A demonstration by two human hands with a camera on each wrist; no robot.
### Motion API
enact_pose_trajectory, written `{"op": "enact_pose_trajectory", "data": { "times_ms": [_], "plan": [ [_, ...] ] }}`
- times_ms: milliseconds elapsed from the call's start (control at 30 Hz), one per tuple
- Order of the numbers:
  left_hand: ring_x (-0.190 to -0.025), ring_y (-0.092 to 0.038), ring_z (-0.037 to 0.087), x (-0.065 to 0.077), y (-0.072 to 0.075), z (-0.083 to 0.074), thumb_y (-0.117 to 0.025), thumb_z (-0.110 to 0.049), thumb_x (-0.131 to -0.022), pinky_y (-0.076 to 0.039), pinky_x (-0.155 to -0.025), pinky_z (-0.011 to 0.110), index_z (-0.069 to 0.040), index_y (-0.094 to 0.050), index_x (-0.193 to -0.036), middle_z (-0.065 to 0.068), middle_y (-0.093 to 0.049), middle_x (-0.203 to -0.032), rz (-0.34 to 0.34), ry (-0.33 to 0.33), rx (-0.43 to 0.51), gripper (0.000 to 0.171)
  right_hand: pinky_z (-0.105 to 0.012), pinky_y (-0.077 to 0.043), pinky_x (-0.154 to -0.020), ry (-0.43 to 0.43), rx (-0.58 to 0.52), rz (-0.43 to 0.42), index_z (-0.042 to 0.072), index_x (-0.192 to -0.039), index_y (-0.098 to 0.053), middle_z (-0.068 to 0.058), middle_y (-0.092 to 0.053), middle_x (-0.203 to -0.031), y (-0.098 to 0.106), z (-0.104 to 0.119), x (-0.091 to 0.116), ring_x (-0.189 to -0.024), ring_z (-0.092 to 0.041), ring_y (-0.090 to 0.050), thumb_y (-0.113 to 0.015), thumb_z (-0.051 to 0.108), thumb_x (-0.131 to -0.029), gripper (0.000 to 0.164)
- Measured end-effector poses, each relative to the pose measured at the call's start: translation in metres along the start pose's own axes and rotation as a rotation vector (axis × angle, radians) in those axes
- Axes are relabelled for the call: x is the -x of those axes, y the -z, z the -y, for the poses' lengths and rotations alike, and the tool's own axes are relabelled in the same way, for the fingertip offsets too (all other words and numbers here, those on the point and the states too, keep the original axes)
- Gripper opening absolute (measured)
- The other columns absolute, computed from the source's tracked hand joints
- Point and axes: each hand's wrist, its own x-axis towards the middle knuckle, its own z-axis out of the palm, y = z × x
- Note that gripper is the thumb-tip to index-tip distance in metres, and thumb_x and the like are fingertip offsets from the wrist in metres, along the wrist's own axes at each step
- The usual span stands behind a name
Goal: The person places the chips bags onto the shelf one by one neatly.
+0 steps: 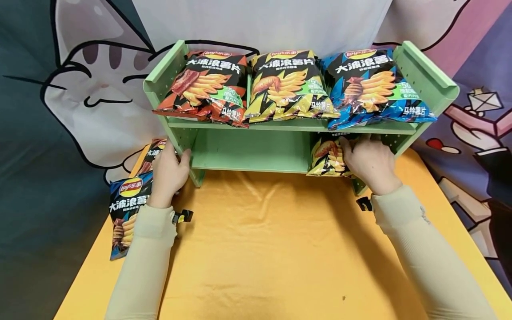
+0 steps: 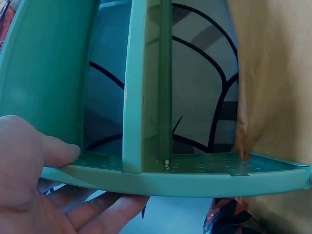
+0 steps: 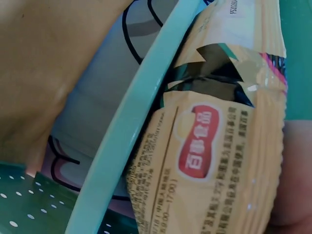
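Observation:
A green two-tier shelf rack (image 1: 252, 151) stands at the back of the table. My left hand (image 1: 170, 175) grips the edge of its left side panel, thumb on the inner face and fingers outside, as the left wrist view shows. At the right end of the lower tier, my right hand (image 1: 372, 162) holds a yellow chip bag (image 1: 326, 155). Printed back and crimped edge of that bag fill much of the right wrist view, with part of the hand (image 3: 297, 170) behind it. Its right portion is hidden by the hand in the head view.
On the upper tier sit a red chip bag (image 1: 216, 84), a yellow one (image 1: 286, 84) and a blue one (image 1: 364, 84). Left of the rack, a blue chip bag (image 1: 128, 195) and an orange-red one (image 1: 148, 155) lie by my left forearm. Yellow cloth (image 1: 260, 249) covers the table.

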Motion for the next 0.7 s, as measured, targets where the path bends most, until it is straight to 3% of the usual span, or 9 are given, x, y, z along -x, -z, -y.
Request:
{"op": "enact_pose_trajectory", "data": {
  "times_ms": [133, 200, 300, 400, 433, 567, 700],
  "plan": [
    [-0.123, -0.062, 0.050, 0.001, 0.001, -0.001, -0.056, -0.023, -0.104, -0.046, -0.098, 0.070, -0.007, -0.050, -0.147, 0.025, -0.064, -0.139, 0.007, 0.010, -0.007, 0.046, -0.055, -0.031, -0.039, 0.068, -0.007, -0.073, 0.006, -0.055, -0.037, -0.024, -0.042, -0.064, -0.001, 0.000, 0.001, -0.047, -0.049, -0.044, -0.052, 0.029, -0.105, 0.057],
    [-0.123, -0.062, 0.050, 0.000, 0.001, -0.002, -0.056, -0.022, -0.104, -0.046, -0.098, 0.069, -0.006, -0.050, -0.146, 0.025, -0.064, -0.139, 0.007, 0.008, -0.010, 0.045, -0.063, -0.040, -0.050, 0.098, -0.026, -0.110, -0.003, -0.059, -0.047, -0.031, -0.047, -0.069, -0.001, 0.000, 0.002, -0.058, -0.056, -0.049, -0.052, 0.028, -0.105, 0.055],
    [-0.120, -0.063, 0.050, 0.001, 0.000, -0.002, -0.057, -0.022, -0.103, -0.047, -0.096, 0.069, -0.005, -0.051, -0.144, 0.026, -0.065, -0.137, 0.005, -0.003, -0.016, 0.045, -0.072, -0.044, -0.074, 0.123, -0.070, -0.102, -0.018, -0.092, -0.063, -0.042, -0.057, -0.091, 0.001, 0.002, 0.007, -0.083, -0.063, -0.054, -0.056, 0.031, -0.103, 0.051],
    [-0.119, -0.064, 0.050, 0.000, 0.000, -0.002, -0.057, -0.022, -0.103, -0.048, -0.095, 0.069, -0.004, -0.052, -0.143, 0.027, -0.066, -0.135, 0.001, -0.016, -0.016, 0.045, -0.074, -0.042, -0.086, 0.117, -0.105, -0.005, -0.015, -0.134, -0.055, -0.043, -0.056, -0.123, 0.002, 0.007, 0.013, -0.105, -0.063, -0.054, -0.064, 0.042, -0.099, 0.067],
    [-0.120, -0.064, 0.050, -0.001, 0.000, -0.002, -0.058, -0.022, -0.103, -0.048, -0.095, 0.069, -0.004, -0.052, -0.144, 0.027, -0.066, -0.136, -0.002, -0.019, -0.017, 0.045, -0.074, -0.042, -0.090, 0.121, -0.106, 0.030, -0.012, -0.141, -0.052, -0.042, -0.053, -0.131, 0.003, 0.010, 0.015, -0.112, -0.062, -0.053, -0.066, 0.046, -0.097, 0.074],
    [-0.120, -0.064, 0.050, -0.001, 0.001, -0.002, -0.057, -0.022, -0.103, -0.048, -0.095, 0.069, -0.004, -0.051, -0.144, 0.027, -0.066, -0.136, -0.005, -0.016, -0.017, 0.045, -0.071, -0.034, -0.111, 0.164, -0.082, 0.092, -0.003, -0.157, -0.037, -0.035, -0.041, -0.154, -0.003, 0.017, 0.022, -0.136, -0.059, -0.043, -0.071, 0.062, -0.087, 0.101],
    [-0.120, -0.063, 0.050, 0.001, 0.001, -0.001, -0.056, -0.022, -0.103, -0.047, -0.095, 0.070, -0.005, -0.051, -0.144, 0.027, -0.065, -0.136, 0.000, -0.005, -0.017, 0.045, -0.070, -0.030, -0.116, 0.184, -0.066, 0.069, -0.005, -0.156, -0.037, -0.034, -0.041, -0.155, -0.010, 0.018, 0.024, -0.141, -0.058, -0.040, -0.071, 0.070, -0.081, 0.111]
  ]
}}
